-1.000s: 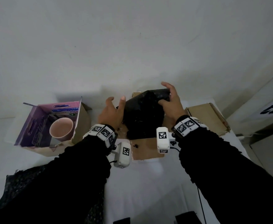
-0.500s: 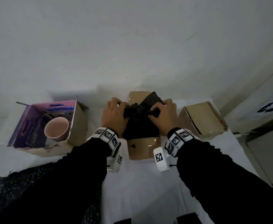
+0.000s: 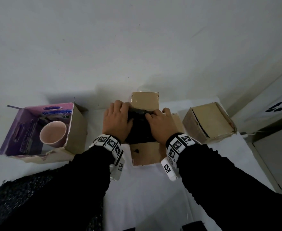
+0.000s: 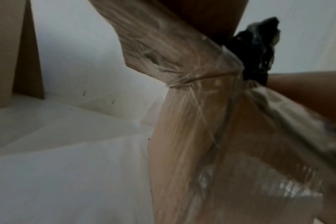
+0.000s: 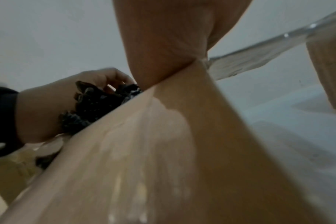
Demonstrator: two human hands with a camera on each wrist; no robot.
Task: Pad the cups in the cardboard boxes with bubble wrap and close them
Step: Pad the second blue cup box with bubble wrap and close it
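An open brown cardboard box (image 3: pixel 144 153) stands in the middle of the white table, its flaps spread out. Black bubble wrap (image 3: pixel 140 132) fills its opening. My left hand (image 3: pixel 119 118) and right hand (image 3: pixel 159 125) both press down on the wrap, fingers curled into its far edge. The right wrist view shows the left hand (image 5: pixel 48 109) gripping the crumpled bubble wrap (image 5: pixel 94 106) behind a taped flap (image 5: pixel 163 136). In the left wrist view the wrap (image 4: pixel 257 50) pokes above the box corner (image 4: pixel 182 75). Whatever lies under the wrap is hidden.
At the left an open purple-lined box (image 3: pixel 76 130) holds a pink cup (image 3: pixel 53 134). A closed cardboard box (image 3: pixel 208 122) sits at the right. A sheet of black bubble wrap (image 3: pixel 20 197) lies at the front left. A wall stands just behind the boxes.
The wad of black bubble wrap, held above the middle box a second ago, has been pushed down into it. Both hands came lower and closer together on top of it.
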